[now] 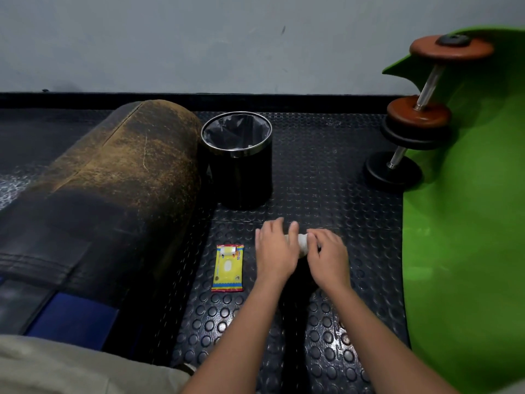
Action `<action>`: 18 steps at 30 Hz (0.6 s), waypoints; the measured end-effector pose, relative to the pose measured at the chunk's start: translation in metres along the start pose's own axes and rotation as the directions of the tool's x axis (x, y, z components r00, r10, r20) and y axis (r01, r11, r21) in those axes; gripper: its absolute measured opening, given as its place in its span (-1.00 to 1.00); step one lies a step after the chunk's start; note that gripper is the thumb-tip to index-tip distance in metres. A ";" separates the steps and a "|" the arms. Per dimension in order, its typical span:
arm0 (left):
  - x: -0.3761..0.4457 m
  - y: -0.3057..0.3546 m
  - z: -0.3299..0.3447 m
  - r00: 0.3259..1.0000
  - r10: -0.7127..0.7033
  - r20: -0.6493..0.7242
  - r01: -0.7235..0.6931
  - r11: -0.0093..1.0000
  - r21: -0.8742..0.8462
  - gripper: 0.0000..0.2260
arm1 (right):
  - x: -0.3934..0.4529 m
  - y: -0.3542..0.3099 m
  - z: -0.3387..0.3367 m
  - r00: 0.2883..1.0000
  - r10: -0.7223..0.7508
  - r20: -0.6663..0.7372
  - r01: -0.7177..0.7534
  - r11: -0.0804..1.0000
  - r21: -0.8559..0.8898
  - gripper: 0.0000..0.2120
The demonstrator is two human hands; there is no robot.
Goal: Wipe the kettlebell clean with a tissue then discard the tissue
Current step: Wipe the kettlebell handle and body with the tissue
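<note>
In the head view, a white tissue [302, 242] is pinched between the left hand [274, 251] and right hand [329, 255] over the largely hidden dark kettlebell [301, 273]; wiping appears underway. Next, carrying to the far bin [237, 155] is called for.

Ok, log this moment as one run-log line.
step: wiping | left hand: on kettlebell | right hand: presses tissue | bin: beyond hands | tissue pack: on floor
</note>
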State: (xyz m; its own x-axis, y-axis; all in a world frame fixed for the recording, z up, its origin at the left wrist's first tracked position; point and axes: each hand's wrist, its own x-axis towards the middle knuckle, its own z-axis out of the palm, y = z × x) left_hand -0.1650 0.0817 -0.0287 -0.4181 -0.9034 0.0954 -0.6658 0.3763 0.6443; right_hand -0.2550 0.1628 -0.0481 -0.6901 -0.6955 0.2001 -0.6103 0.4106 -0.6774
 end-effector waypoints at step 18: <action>-0.014 -0.040 -0.004 0.994 -0.095 0.047 0.097 0.995 -0.039 -0.68 | 0.011 0.006 -0.005 0.961 0.253 0.115 -0.266 0.957 0.115 -0.62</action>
State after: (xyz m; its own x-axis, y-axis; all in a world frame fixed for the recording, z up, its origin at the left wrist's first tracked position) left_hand -0.1303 0.0782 -0.0523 -0.3816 -0.9243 -0.0021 -0.6786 0.2786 0.6796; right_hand -0.2682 0.1603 -0.0459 -0.7726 -0.6320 -0.0609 -0.3556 0.5103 -0.7830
